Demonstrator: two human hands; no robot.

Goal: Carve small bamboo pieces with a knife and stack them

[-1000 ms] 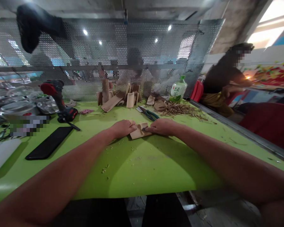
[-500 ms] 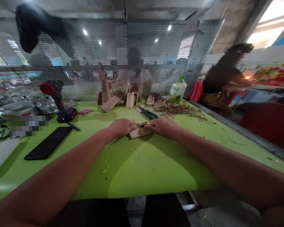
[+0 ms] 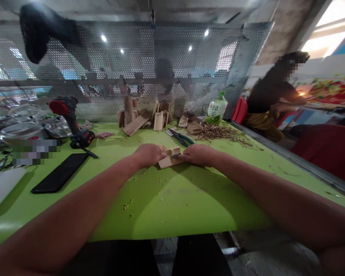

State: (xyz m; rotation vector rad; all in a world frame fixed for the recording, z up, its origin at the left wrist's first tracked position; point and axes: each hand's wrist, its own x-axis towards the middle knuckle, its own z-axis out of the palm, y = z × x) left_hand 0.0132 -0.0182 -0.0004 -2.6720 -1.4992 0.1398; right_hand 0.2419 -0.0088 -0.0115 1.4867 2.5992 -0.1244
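My left hand (image 3: 148,155) is closed on the left end of a pale wood piece (image 3: 171,161), which has a notched upper part and sits on the green table (image 3: 184,207). From the right, my right hand (image 3: 201,155) grips a small knife (image 3: 176,156); its short dark blade lies against the wood and its handle is hidden in my fingers. Just behind my right hand lie pliers (image 3: 182,138) with green handles. Small pale chips (image 3: 128,204) are scattered in front of the wood.
Wood offcuts (image 3: 136,123), a heap of brown shavings (image 3: 218,132) and a green-capped bottle (image 3: 216,108) stand along the back. At left are a cordless drill (image 3: 70,122), a black phone-like slab (image 3: 59,173) and a white slab (image 3: 5,188). A person (image 3: 268,96) sits at right.
My right hand has shifted and turned slightly at the wood, so the red and black knife handle no longer shows. My left hand stays in place on the wood.
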